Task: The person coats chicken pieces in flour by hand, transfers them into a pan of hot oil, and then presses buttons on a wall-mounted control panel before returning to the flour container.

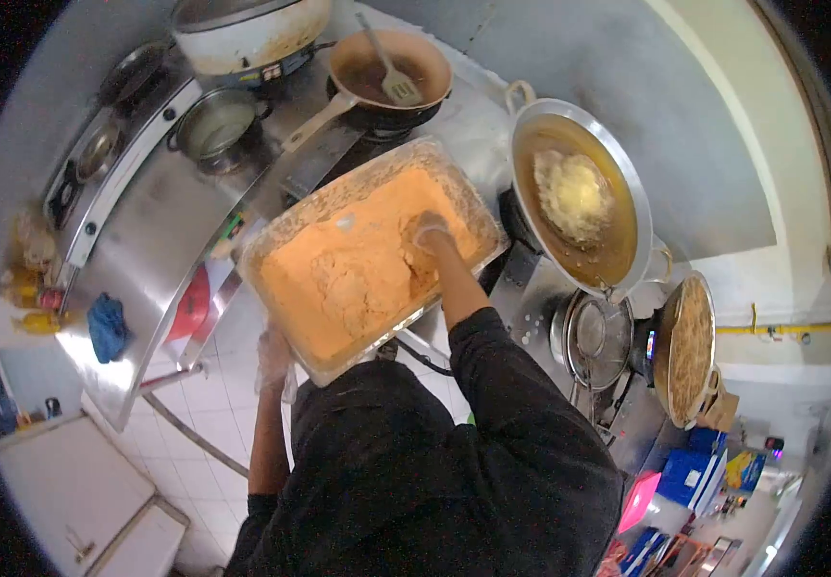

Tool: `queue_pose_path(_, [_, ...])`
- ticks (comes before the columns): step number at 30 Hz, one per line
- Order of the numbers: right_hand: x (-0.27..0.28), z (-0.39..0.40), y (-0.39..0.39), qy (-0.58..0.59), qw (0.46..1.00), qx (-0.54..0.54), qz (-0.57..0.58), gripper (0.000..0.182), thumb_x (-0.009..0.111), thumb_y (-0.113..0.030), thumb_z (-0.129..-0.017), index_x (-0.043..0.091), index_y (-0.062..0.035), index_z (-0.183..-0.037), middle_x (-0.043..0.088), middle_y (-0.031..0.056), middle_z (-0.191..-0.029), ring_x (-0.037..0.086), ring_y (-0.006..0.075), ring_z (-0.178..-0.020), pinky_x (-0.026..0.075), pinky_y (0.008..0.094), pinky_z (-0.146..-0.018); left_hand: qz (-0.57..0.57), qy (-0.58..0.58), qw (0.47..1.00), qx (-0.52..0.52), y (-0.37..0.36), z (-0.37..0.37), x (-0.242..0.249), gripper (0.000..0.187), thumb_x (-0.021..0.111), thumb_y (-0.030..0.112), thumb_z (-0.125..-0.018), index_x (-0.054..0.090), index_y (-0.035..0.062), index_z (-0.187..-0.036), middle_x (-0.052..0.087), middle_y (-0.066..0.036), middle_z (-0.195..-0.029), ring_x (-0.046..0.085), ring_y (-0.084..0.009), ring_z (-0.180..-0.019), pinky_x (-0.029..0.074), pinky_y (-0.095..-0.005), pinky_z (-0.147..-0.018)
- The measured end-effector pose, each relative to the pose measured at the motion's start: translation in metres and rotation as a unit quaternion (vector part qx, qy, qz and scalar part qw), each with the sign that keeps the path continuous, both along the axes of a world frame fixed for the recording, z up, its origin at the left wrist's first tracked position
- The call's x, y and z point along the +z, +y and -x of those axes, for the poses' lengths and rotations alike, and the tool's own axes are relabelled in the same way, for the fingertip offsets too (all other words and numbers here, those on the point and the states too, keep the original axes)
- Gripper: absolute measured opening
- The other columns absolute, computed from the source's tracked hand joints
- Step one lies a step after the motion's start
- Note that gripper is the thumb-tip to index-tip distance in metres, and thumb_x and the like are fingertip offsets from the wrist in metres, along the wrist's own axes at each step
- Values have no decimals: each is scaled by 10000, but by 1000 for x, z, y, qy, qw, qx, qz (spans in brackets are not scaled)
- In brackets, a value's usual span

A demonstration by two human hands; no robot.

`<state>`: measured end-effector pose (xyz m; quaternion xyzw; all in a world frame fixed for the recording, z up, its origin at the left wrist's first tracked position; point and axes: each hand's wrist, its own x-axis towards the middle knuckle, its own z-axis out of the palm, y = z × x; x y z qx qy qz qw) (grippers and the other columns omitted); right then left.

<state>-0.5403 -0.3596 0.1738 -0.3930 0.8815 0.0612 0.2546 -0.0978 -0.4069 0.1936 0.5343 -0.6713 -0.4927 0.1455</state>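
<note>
A large rectangular tub [358, 279] of orange powder is in front of my body, its rim dusted with powder. My right hand [429, 237] is down in the powder near the tub's right end; its fingers are blurred and partly buried, so what they hold cannot be made out. Beside the tub's lower left corner is my left hand [274, 361], in a clear plastic glove, its fingers hidden. To the right, a wide pan [644, 231] of oil holds a pale yellow frying piece [574, 195].
A frying pan [343, 58] with a slotted spatula [399, 87] stands behind the tub. A pot [215, 130] and a blue cloth [108, 328] are on the left. Strainers [596, 332] and another wide pan [689, 348] are at the right.
</note>
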Motion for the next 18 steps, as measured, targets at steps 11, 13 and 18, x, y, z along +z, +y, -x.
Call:
queue_pose_path(11, [19,-16,-6,-26,991,127,26,260,672,-152,-841,678,-18,-1064,675,154,-1148,674,318,-1004,546,428,-760,-159,193,960,128,6,-1,-19,587,376,575,-1022,610,56,-876,527,20,-649,489,-107,-563,372,-284,-482])
queue_pose_path(13, [19,-22,-7,49,987,150,41,226,673,-152,-840,695,-25,-1025,696,141,-1109,667,314,-1030,545,439,-781,-162,202,957,130,5,1,-16,578,383,579,-1020,611,61,-901,521,24,-647,480,-107,-557,365,-282,-479])
queue_pose_path(18, [30,-10,0,5,978,113,174,293,657,-223,-849,710,-94,-1107,653,152,-1226,611,313,-1143,499,405,-926,-153,131,973,115,6,6,7,576,380,576,-1022,621,60,-928,524,20,-651,472,-104,-555,360,-278,-477])
